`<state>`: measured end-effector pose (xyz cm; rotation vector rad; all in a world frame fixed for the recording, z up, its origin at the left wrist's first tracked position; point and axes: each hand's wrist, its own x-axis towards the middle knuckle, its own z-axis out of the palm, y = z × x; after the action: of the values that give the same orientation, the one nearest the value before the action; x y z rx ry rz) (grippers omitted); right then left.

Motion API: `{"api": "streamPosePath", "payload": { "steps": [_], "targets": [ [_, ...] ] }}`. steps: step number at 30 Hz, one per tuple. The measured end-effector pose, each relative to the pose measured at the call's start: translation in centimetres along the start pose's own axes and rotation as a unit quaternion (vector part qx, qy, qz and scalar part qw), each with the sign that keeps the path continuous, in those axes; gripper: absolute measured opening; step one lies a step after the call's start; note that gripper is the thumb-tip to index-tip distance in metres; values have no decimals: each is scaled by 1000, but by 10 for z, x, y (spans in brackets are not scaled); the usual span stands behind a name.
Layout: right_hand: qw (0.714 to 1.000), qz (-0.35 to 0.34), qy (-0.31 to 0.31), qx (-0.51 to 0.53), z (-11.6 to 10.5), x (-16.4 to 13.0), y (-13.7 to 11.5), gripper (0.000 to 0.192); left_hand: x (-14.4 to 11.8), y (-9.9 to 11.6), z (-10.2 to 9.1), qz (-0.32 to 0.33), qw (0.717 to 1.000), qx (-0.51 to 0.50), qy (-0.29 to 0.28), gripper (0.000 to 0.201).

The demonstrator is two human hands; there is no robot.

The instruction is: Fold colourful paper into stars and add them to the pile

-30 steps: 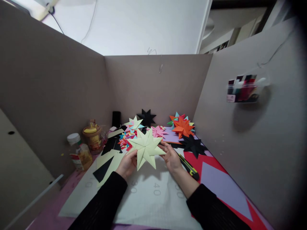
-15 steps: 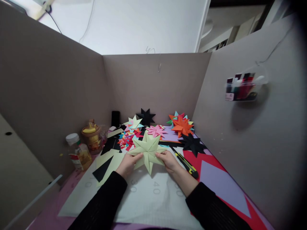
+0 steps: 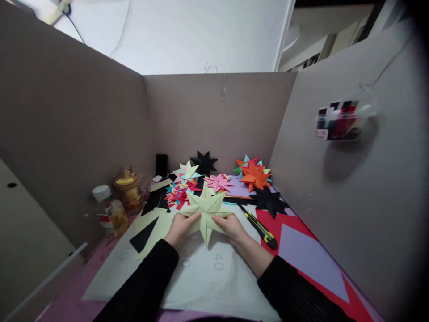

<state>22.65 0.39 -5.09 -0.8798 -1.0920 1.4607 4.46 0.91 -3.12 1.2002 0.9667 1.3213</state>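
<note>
A pale green folded paper star with several points is held up between my two hands, above the white mat. My left hand pinches its left side, thumb on the front face and fingers mostly hidden behind. On the opposite side my right hand grips it the same way, the thumb lying near the star's middle. Just right of my right hand lies a yellow and black utility knife. Left of my left hand are pale green paper strips and a black strip.
Behind the held star lie a pink star, a pile of small coloured stars, an orange star and black stars. A bottle and a jar stand left. Red and lilac sheets lie right. Grey panels enclose the table.
My right hand has slid slightly left, its thumb closer to the star's middle. The star has turned a little and shifted slightly left. My left hand keeps its hold.
</note>
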Motion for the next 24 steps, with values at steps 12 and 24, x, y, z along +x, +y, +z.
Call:
{"api": "streamPosePath", "payload": {
  "steps": [12, 24],
  "targets": [
    [1000, -5, 4, 15, 1, 2, 3, 49, 0, 0, 2, -4, 1000, 3, 4, 46],
    [1000, -2, -7, 11, 0, 0, -2, 49, 2, -2, -3, -50, 999, -14, 14, 40]
  ]
}}
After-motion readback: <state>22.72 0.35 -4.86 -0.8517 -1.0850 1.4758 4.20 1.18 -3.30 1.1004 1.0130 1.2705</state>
